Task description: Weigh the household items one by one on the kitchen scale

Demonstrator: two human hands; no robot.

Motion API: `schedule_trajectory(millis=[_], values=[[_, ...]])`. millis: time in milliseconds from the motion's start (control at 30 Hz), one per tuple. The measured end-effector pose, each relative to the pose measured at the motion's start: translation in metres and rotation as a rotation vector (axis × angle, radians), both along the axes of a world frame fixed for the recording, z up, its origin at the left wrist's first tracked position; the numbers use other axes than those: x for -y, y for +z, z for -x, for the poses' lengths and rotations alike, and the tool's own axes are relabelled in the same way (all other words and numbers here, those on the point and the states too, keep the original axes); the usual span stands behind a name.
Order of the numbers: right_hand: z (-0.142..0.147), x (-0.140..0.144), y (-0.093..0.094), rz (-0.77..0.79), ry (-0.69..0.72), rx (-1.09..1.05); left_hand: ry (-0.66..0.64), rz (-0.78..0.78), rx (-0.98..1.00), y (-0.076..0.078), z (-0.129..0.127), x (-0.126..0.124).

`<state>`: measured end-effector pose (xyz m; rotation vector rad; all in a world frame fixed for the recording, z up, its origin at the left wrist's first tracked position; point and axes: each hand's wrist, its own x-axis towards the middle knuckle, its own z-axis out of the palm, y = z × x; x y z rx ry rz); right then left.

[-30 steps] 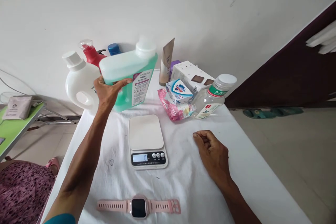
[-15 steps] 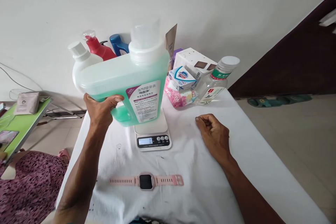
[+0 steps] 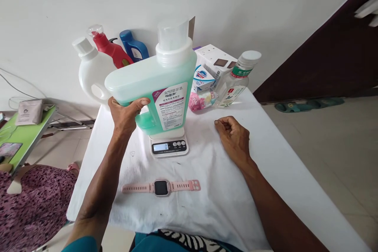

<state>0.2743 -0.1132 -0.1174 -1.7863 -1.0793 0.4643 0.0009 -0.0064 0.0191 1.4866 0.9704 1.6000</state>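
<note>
My left hand (image 3: 125, 114) is closed around the handle of a big translucent laundry detergent bottle (image 3: 147, 82) with green liquid and a clear-white cap. The bottle is held tilted over a white digital kitchen scale (image 3: 169, 147), hiding most of its plate. On the scale's display a 0 shows; whether the bottle's base touches the plate I cannot tell. My right hand (image 3: 233, 138) rests on the white cloth right of the scale, fingers curled in and nothing seen in them. Nearer to me lies a pink-strapped smartwatch (image 3: 161, 188), stretched out flat.
Behind stand a white bottle (image 3: 96, 69), a red bottle (image 3: 110, 49) and a blue bottle (image 3: 134, 47). Right of them are a soap box (image 3: 203, 78), a pink packet (image 3: 201, 100), a white box (image 3: 215, 59) and a clear drink bottle (image 3: 236, 80). A person's patterned clothing (image 3: 38, 201) shows at left.
The detergent bottle has shifted right and sits more over the scale, uncovering more of the white bottle behind. My view has moved slightly; my right hand keeps its pose.
</note>
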Motion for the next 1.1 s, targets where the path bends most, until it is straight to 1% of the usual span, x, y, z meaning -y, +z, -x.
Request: schedule_trajectory(millis=[100, 233, 333, 400, 467, 533, 600, 700, 767, 800, 900, 1100], values=[[0.000, 0.001, 0.000, -0.001, 0.005, 0.003, -0.022, -0.010, -0.015, -0.002, 0.001, -0.002], [0.001, 0.002, 0.002, 0.001, 0.010, 0.000, -0.086, -0.039, -0.027, -0.007, 0.005, -0.005], [0.001, 0.002, 0.003, 0.008, 0.012, -0.003, -0.130, -0.098, -0.071, -0.012, 0.015, -0.011], [0.001, 0.002, 0.003, 0.016, 0.009, -0.001, -0.129, -0.146, -0.095, -0.017, 0.025, -0.016], [0.001, 0.002, 0.003, 0.015, 0.007, 0.007, -0.090, -0.145, -0.093, -0.026, 0.037, -0.022], [0.000, 0.002, 0.002, 0.011, 0.008, 0.015, -0.021, -0.072, -0.079, -0.040, 0.048, -0.025], [0.000, 0.003, 0.002, 0.018, 0.010, 0.022, 0.054, 0.048, -0.096, -0.060, 0.057, -0.026], [0.000, 0.003, 0.002, 0.034, 0.006, 0.029, 0.144, 0.198, -0.201, -0.093, 0.066, -0.021], [0.001, 0.003, 0.003, 0.039, 0.003, 0.028, 0.164, 0.230, -0.288, -0.111, 0.070, -0.018], [0.001, 0.003, 0.004, 0.042, 0.000, 0.027, 0.164, 0.232, -0.323, -0.117, 0.071, -0.017], [0.002, 0.003, 0.005, 0.054, -0.002, 0.030, 0.141, 0.239, -0.389, -0.126, 0.075, -0.017], [0.002, 0.003, 0.004, 0.063, 0.007, 0.046, 0.131, 0.269, -0.414, -0.126, 0.077, -0.020]])
